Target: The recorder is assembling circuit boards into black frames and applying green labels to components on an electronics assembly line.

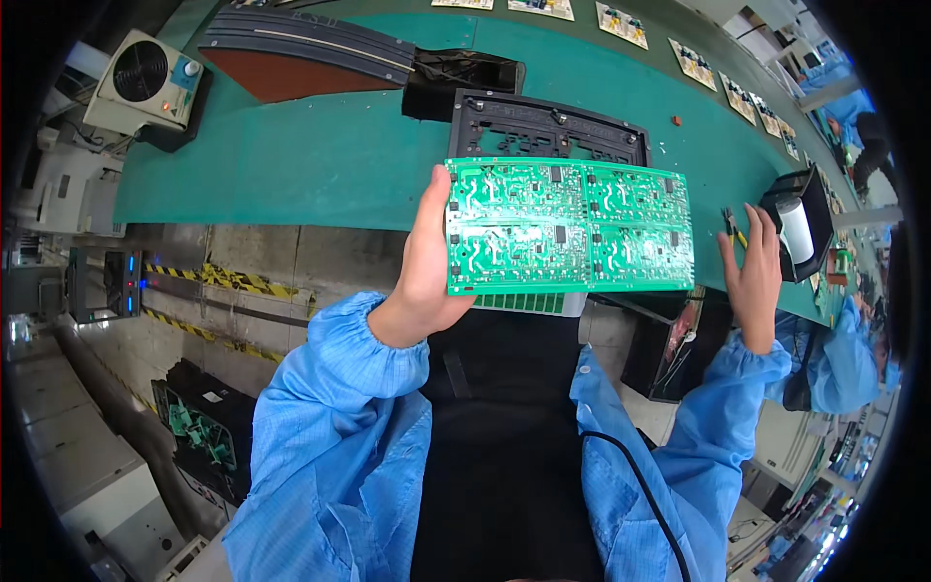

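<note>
My left hand [424,270] grips the left edge of a green circuit board panel [570,227], its thumb along the side. The panel is tilted up in front of me and shows several repeated sections with solder traces and small black chips. At the right, my right hand [754,276] is raised with its fingers apart, beside a pair of yellow-handled cutters [739,231] on the green bench. The cutters show between thumb and forefinger; I see no grip on them. Behind the panel lies a black fixture frame [554,119] with cut-outs, partly hidden by the panel.
A fan unit [145,78] stands at the far left of the bench [281,175]. Near it lies a long dark curved rack [305,48]. Several assembled boards [621,25] line the far edge. A black bin [800,223] with a white roll stands right. Another person's blue sleeve [842,364] shows there.
</note>
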The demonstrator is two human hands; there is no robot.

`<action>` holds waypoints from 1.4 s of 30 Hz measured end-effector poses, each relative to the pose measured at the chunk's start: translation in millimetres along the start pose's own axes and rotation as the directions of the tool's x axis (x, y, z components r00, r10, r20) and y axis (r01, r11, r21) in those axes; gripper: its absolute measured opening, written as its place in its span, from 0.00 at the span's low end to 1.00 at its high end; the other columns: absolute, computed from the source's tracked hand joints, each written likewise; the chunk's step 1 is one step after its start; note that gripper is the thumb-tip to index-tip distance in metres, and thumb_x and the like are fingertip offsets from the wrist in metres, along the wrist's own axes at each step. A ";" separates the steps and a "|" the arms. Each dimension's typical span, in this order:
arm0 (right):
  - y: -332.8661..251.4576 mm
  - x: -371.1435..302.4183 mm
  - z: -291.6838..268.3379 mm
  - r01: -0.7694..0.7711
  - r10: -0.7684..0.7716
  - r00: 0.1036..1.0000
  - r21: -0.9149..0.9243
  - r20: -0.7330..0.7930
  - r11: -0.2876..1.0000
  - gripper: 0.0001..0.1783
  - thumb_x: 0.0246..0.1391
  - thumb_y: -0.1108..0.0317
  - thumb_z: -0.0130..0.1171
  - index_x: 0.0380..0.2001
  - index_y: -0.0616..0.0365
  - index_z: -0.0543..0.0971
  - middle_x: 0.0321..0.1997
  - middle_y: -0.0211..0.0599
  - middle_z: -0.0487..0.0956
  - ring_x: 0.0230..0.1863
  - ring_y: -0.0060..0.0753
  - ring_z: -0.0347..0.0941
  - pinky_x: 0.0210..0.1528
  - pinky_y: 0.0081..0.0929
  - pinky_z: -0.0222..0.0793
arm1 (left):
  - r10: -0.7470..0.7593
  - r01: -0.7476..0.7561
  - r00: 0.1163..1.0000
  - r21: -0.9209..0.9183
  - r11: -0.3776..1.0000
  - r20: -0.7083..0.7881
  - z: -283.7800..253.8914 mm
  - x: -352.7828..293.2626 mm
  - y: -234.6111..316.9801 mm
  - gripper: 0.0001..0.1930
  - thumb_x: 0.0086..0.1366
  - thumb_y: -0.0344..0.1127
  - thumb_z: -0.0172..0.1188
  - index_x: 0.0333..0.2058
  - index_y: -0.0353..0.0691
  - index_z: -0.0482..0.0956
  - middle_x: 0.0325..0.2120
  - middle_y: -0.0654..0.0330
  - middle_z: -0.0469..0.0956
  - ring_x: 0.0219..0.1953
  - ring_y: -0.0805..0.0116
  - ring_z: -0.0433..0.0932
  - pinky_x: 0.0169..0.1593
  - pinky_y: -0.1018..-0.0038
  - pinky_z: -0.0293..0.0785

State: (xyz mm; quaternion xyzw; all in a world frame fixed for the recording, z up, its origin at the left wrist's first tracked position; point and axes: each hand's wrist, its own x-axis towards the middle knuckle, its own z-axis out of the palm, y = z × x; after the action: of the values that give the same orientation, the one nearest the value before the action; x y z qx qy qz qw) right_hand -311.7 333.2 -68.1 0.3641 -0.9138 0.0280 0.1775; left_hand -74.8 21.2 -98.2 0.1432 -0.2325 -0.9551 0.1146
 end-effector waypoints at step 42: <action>-173.9 23.7 -67.1 0.544 -0.543 0.839 0.063 -0.026 0.837 0.20 0.48 0.57 0.68 0.42 0.52 0.77 0.34 0.31 0.69 0.32 0.32 0.69 0.30 0.31 0.68 | -0.046 0.028 0.996 0.212 0.977 0.082 23.7 -23.7 -35.6 0.37 0.76 0.61 0.24 0.64 0.36 0.65 0.56 0.49 0.75 0.56 0.56 0.78 0.60 0.59 0.75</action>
State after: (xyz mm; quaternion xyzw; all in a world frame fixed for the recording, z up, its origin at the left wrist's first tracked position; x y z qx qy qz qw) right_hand -189.7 202.3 -10.8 0.6140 -0.7710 0.0085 0.1689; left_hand -65.9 68.6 -89.8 0.1175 -0.3343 -0.9324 0.0710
